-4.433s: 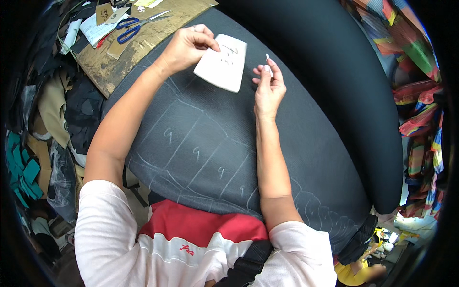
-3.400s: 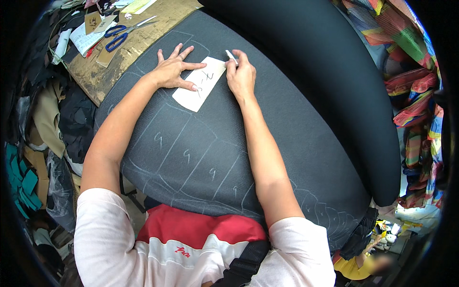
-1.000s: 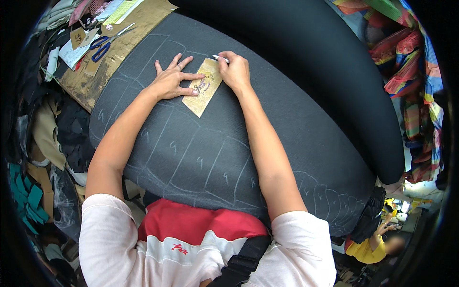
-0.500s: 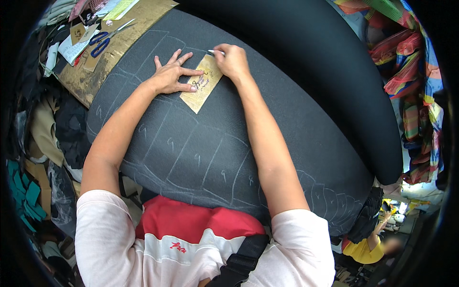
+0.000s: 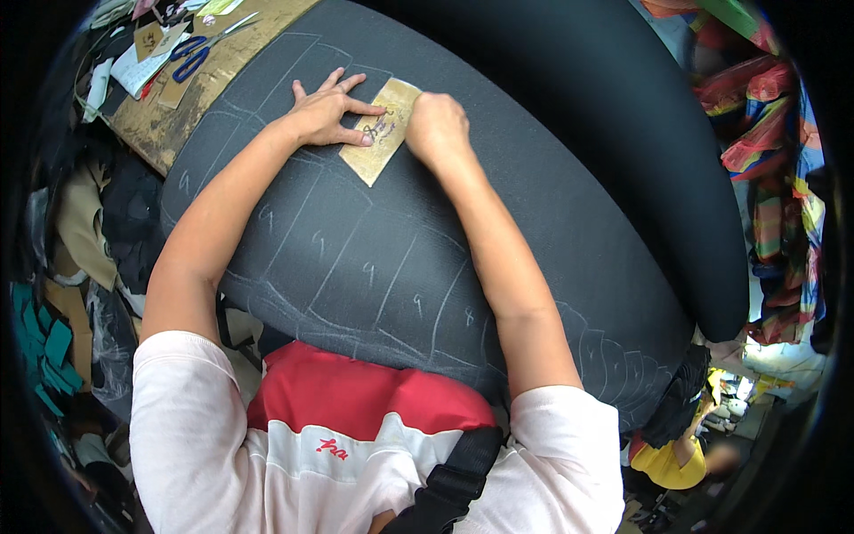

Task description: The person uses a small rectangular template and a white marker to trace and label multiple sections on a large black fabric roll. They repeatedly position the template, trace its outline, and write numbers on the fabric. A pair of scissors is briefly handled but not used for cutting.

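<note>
A tan cardboard template (image 5: 378, 147) lies on a dark grey fabric (image 5: 374, 258) marked with chalk outlines and numbers. My left hand (image 5: 325, 111) lies flat with spread fingers, pressing the template's left side. Closed in a fist, my right hand (image 5: 436, 129) rests against the template's right edge. Earlier it held a small white chalk, which the fist now hides. Both forearms reach up from the lower edge across the fabric.
Blue-handled scissors (image 5: 189, 58) and paper scraps lie on a brown board (image 5: 169, 120) at the upper left. A black fabric roll (image 5: 623, 133) curves along the right. Colourful cloths (image 5: 774, 178) hang at the far right, and teal pieces (image 5: 44, 347) lie at the left.
The template, first held up between both hands, now lies on the fabric under my left hand. My right hand has slid from the template's top edge to its right edge.
</note>
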A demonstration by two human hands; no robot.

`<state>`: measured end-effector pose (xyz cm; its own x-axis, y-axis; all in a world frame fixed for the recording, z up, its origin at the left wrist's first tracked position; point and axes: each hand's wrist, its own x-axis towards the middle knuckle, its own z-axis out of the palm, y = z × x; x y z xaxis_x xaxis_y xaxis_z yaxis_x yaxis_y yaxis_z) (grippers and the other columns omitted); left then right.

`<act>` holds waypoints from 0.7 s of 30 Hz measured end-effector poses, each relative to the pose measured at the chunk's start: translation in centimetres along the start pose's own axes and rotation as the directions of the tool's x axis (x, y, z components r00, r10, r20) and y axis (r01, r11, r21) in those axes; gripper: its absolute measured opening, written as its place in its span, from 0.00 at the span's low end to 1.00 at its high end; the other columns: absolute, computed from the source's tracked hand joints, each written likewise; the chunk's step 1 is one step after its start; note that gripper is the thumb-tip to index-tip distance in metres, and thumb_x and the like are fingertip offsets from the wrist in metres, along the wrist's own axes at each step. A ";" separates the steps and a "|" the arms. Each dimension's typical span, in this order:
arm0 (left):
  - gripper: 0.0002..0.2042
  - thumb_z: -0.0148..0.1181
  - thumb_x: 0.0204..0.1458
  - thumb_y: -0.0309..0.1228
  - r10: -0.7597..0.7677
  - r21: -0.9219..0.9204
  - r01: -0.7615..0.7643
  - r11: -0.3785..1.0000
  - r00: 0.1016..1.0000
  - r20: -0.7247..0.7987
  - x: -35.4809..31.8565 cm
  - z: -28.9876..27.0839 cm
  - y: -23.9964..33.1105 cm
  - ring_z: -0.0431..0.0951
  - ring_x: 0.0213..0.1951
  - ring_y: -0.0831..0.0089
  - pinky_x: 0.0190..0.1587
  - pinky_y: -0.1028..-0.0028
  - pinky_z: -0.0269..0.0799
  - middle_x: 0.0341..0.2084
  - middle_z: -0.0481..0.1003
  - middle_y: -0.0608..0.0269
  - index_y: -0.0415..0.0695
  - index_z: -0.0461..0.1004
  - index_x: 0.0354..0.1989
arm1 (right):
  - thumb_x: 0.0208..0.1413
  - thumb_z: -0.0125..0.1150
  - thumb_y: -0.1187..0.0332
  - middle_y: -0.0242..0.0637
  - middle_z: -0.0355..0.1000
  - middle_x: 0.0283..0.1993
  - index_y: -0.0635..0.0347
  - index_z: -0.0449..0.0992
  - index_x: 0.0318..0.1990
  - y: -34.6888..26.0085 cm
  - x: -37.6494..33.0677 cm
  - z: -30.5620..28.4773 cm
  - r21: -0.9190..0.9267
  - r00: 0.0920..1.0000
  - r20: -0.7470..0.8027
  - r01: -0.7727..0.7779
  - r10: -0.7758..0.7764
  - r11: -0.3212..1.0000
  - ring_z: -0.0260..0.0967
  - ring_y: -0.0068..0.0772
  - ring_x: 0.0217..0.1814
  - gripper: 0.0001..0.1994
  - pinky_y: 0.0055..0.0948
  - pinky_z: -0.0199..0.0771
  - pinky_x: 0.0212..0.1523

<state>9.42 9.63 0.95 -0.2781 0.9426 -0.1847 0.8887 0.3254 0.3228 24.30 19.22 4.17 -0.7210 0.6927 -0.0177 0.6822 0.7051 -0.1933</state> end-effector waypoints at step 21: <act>0.25 0.71 0.35 0.31 -0.158 -0.146 0.145 0.979 0.984 -0.083 1.6 -0.5 3.1 0.77 0.45 0.60 0.50 0.68 0.70 0.41 0.76 0.48 0.38 0.74 0.46 | 0.51 0.53 0.74 0.49 0.76 0.36 0.63 0.80 0.37 2.1 -9.1 -2.9 0.537 0.965 0.076 0.172 -0.250 0.826 0.76 0.43 0.36 0.09 0.36 0.75 0.42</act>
<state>11.53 12.16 2.16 -0.4447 0.8820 -0.1556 0.7762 0.4663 0.4244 32.62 14.88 6.79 -0.8757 0.4810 -0.0432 0.3747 0.6203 -0.6891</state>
